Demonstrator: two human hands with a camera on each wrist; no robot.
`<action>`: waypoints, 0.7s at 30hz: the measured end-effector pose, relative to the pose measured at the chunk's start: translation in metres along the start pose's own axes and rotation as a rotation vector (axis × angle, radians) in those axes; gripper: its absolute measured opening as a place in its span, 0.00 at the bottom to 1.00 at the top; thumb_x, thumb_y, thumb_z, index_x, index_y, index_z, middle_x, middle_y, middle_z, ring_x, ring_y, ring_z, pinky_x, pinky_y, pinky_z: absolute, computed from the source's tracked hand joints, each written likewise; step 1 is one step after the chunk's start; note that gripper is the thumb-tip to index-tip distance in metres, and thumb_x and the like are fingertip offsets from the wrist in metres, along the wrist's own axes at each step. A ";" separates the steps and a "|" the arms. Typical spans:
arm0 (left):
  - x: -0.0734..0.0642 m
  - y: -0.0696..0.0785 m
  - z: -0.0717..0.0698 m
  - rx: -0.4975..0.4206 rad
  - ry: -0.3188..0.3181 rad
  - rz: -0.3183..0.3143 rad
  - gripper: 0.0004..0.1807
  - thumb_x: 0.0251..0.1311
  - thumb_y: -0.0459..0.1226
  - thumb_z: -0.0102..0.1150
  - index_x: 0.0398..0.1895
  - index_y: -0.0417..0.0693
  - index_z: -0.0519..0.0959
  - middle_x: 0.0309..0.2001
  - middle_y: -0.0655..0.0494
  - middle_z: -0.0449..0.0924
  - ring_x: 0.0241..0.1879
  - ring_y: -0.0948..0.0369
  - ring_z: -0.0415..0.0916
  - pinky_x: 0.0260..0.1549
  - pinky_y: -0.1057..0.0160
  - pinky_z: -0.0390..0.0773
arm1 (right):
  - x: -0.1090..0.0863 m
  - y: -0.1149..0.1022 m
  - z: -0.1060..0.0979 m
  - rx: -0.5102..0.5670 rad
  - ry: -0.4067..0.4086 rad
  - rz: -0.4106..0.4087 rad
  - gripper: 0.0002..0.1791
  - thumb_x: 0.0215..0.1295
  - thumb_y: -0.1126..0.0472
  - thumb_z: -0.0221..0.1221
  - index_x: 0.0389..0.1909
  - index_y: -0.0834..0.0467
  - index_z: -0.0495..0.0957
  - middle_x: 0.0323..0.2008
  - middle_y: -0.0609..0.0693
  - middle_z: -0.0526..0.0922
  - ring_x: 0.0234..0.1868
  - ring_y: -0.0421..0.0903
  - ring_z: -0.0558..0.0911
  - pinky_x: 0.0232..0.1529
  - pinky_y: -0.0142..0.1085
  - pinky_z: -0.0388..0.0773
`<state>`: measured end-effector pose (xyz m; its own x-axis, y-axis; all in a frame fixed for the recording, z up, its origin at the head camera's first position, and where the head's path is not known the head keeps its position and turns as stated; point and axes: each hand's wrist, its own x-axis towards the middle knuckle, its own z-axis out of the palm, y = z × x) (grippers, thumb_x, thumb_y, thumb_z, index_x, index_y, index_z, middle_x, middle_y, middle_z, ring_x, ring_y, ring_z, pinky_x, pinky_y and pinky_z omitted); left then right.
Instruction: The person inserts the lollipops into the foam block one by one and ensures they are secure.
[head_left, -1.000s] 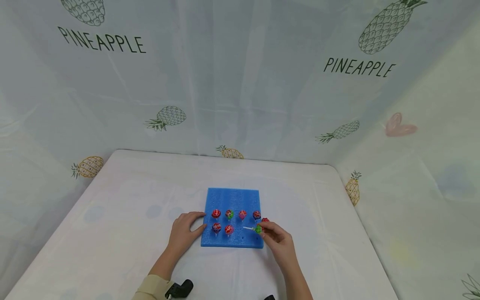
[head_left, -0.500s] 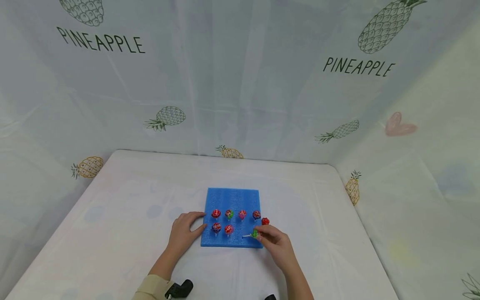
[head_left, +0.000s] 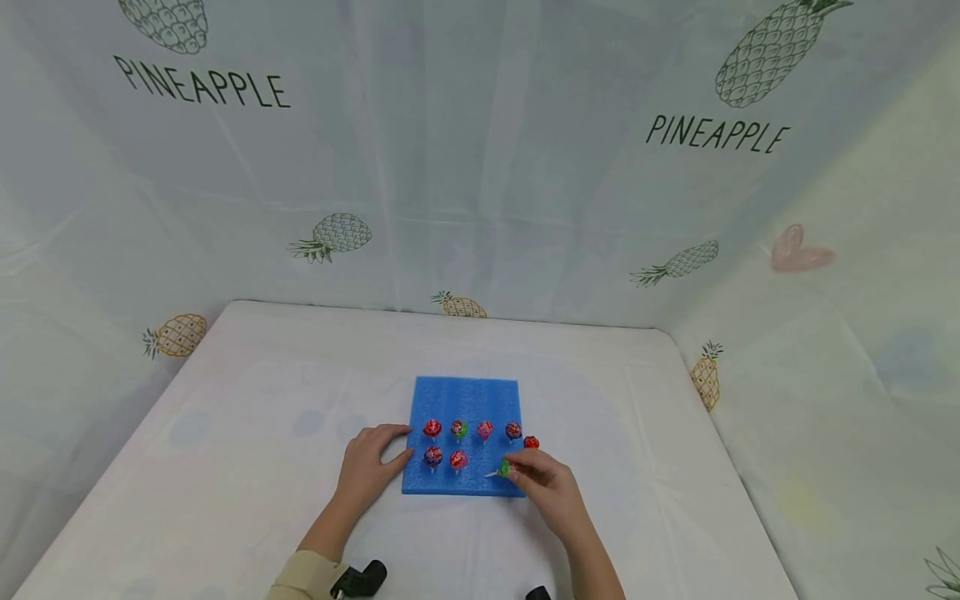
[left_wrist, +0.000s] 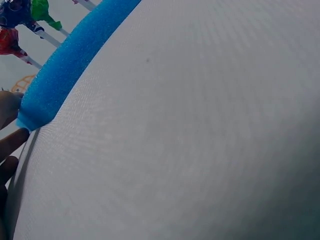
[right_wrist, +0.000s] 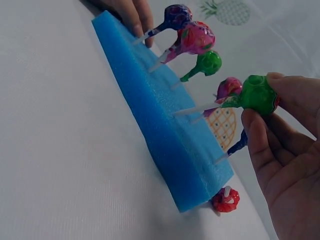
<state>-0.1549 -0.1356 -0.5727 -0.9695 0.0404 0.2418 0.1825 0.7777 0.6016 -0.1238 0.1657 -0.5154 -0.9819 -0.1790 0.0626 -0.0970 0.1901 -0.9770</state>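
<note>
In the head view, a blue foam block (head_left: 465, 393) lies on the table with wrapped lollipops standing in two rows. My left hand (head_left: 369, 461) rests against its left edge, thumb and fingertips touching the foam. With thumb and fingers, my right hand (head_left: 552, 490) pinches a green lollipop (right_wrist: 257, 95) by its candy head. Its white stick points left, tilted, with the tip at the foam's top; whether it has entered the foam I cannot tell. Nearest to it in the front row stands a pink lollipop (head_left: 458, 460), beside a blue-red lollipop (head_left: 432, 456).
A back row holds a red lollipop (head_left: 432, 427), a red-green lollipop (head_left: 459, 428), a pink-red lollipop (head_left: 485, 430) and a dark blue lollipop (head_left: 513, 430). Another red lollipop (right_wrist: 226, 200) lies by the block's right side. Pineapple-printed cloth (head_left: 465, 167) hangs behind the white table (head_left: 300, 375).
My right hand has brought the green lollipop slightly left and toward me, its stick now tilting downward. The left hand and the block have stayed put.
</note>
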 end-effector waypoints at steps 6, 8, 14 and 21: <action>0.000 0.000 -0.001 0.002 0.005 0.008 0.21 0.57 0.45 0.69 0.54 0.52 0.81 0.54 0.53 0.80 0.55 0.51 0.72 0.55 0.44 0.68 | 0.005 -0.003 0.005 0.003 -0.013 -0.009 0.13 0.62 0.68 0.63 0.47 0.67 0.82 0.44 0.57 0.83 0.43 0.43 0.82 0.46 0.30 0.78; 0.000 0.000 -0.001 0.002 0.005 0.007 0.22 0.57 0.45 0.69 0.54 0.52 0.80 0.54 0.54 0.80 0.55 0.51 0.72 0.55 0.44 0.68 | 0.008 -0.004 0.007 0.006 -0.018 -0.002 0.13 0.62 0.69 0.63 0.47 0.67 0.82 0.43 0.57 0.83 0.42 0.43 0.81 0.46 0.30 0.78; -0.001 -0.001 0.000 0.005 0.000 0.001 0.22 0.57 0.45 0.69 0.55 0.52 0.80 0.54 0.53 0.80 0.55 0.51 0.71 0.55 0.43 0.68 | 0.008 -0.029 0.012 -0.014 -0.042 0.006 0.11 0.62 0.72 0.62 0.45 0.70 0.81 0.42 0.59 0.83 0.40 0.43 0.80 0.44 0.29 0.78; -0.001 -0.001 -0.001 0.001 0.003 0.004 0.22 0.57 0.44 0.69 0.55 0.52 0.80 0.54 0.53 0.80 0.55 0.51 0.72 0.55 0.44 0.68 | 0.009 -0.038 0.017 0.006 -0.045 0.010 0.11 0.62 0.72 0.62 0.45 0.71 0.81 0.42 0.59 0.83 0.40 0.44 0.80 0.44 0.28 0.78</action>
<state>-0.1540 -0.1370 -0.5731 -0.9682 0.0421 0.2467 0.1866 0.7783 0.5995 -0.1262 0.1410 -0.4815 -0.9743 -0.2208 0.0441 -0.0864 0.1860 -0.9787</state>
